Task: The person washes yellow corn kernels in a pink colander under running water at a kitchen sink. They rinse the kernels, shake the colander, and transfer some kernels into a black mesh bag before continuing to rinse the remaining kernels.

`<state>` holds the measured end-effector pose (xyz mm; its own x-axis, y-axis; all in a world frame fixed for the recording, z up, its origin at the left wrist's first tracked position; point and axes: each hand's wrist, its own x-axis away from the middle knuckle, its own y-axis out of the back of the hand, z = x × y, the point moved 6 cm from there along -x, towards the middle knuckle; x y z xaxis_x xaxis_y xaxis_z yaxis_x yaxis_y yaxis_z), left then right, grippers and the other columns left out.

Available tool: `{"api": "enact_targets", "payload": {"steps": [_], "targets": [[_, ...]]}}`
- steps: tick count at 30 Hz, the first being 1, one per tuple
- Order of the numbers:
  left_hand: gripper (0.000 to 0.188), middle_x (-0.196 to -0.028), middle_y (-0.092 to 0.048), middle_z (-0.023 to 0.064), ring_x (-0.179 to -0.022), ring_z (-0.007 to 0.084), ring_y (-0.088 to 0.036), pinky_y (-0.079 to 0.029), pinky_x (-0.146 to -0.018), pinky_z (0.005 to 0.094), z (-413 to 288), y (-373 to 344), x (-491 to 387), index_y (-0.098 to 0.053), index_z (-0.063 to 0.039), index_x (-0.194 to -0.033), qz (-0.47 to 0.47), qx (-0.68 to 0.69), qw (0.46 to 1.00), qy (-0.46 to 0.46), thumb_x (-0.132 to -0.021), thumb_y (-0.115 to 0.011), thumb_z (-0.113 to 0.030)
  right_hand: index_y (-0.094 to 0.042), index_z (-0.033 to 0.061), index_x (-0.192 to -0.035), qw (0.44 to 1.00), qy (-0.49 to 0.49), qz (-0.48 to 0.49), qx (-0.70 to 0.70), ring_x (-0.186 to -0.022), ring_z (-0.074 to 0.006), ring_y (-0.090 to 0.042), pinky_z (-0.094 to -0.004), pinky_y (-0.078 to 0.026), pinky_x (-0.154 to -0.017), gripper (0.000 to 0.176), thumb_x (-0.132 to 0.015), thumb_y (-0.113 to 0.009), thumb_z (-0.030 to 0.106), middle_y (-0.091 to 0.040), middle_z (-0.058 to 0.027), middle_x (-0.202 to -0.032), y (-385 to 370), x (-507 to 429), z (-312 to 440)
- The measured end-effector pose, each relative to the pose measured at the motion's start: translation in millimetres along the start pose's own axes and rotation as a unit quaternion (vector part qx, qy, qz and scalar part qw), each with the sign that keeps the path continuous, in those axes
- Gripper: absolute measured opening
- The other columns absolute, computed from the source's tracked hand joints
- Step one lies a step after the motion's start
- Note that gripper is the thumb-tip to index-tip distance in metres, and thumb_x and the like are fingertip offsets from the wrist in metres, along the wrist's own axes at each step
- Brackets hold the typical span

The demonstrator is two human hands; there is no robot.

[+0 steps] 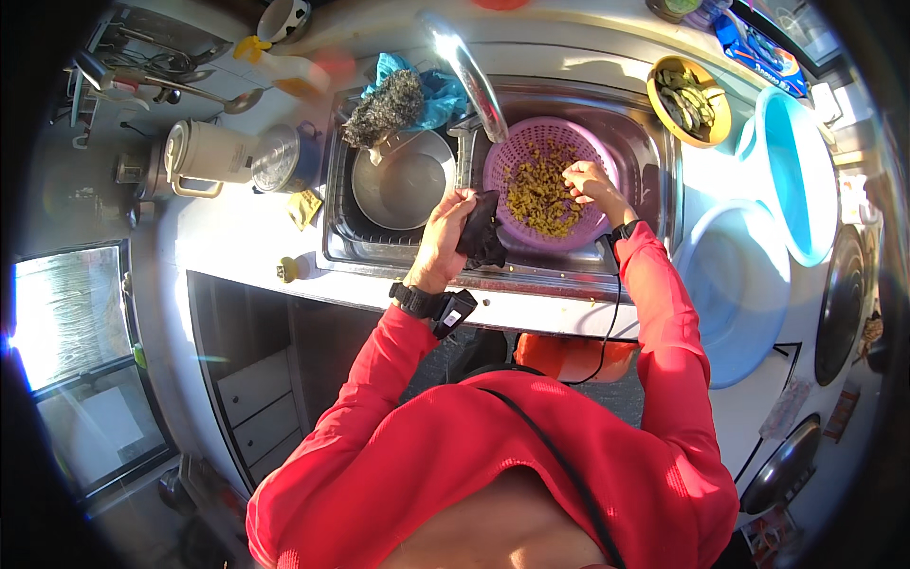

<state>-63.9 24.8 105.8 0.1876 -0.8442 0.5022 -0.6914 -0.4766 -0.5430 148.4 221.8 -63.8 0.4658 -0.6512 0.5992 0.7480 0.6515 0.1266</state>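
Observation:
My left hand [439, 245] grips a crumpled black bag [482, 231], apparently plastic, over the front of the sink divider. Inside the right basin of the steel sink [654, 206] sits a purple plastic colander [561, 243]. Small yellow-brown food pieces [537, 195] are spread across its bottom. My right hand [593, 188] is above the colander's right part, thumb and fingertips pinched together. Whether a small piece is between them is too small to tell. A round metal pan [405, 185] rests in the left basin.
A chrome faucet [469, 71] arches over the sink. Behind the pan lie a grey mesh scrubber [387, 107] and a blue plastic bag [441, 103]. Rightward are a yellow bowl [714, 131] of sliced vegetables and two blue basins [739, 299]. A beige jug [206, 156] stands left.

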Motion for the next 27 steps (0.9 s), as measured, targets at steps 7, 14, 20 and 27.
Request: {"api": "enact_targets", "payload": {"steps": [7,14,20,27], "targets": [[0.006,-0.134,-0.059,0.0093,-0.104,0.0134,-0.062,-0.053,-0.090,0.0290,0,27,-8,-0.056,-0.008,-0.105,-0.002,0.082,0.997,0.000,-0.103,-0.050,-0.009,-0.058,-0.0011,-0.123,0.879,-0.051,-0.219,0.419,-0.106,-0.0461,-0.065,-0.0561,-0.053,-0.087,0.044,-0.088,-0.052,0.025,-0.065,-0.0296,-0.117,11,-100,-57],[0.007,-0.146,-0.048,0.0098,-0.119,0.0134,-0.055,-0.047,-0.100,0.0289,-1,38,-22,-0.054,-0.009,-0.105,0.000,0.081,0.996,-0.020,-0.103,-0.048,-0.008,-0.057,0.0084,-0.126,0.821,0.278,-0.174,0.468,-0.097,-0.0478,-0.061,-0.0573,-0.054,-0.080,0.045,-0.093,-0.056,0.038,-0.049,-0.0256,-0.126,-100,-87,-30],[0.007,-0.147,-0.048,0.0079,-0.112,0.0114,-0.057,-0.049,-0.095,0.0283,3,48,-32,-0.054,-0.009,-0.106,-0.030,0.094,0.995,-0.005,-0.103,-0.048,-0.008,-0.060,0.0094,-0.118,0.815,0.327,0.094,0.469,-0.094,-0.0456,-0.064,-0.0546,-0.054,-0.078,0.036,-0.096,-0.052,0.036,-0.058,-0.0219,-0.113,-165,-60,-57],[0.008,-0.144,-0.052,0.0050,-0.107,0.0104,-0.059,-0.051,-0.091,0.0269,-3,39,-36,-0.055,-0.009,-0.107,-0.005,0.095,0.995,-0.019,-0.103,-0.048,-0.008,-0.069,0.0072,-0.100,0.855,0.166,0.219,0.441,-0.088,-0.0416,-0.066,-0.0503,-0.051,-0.081,0.035,-0.096,-0.049,0.036,-0.069,-0.0202,-0.090,-160,-35,-76]]}}
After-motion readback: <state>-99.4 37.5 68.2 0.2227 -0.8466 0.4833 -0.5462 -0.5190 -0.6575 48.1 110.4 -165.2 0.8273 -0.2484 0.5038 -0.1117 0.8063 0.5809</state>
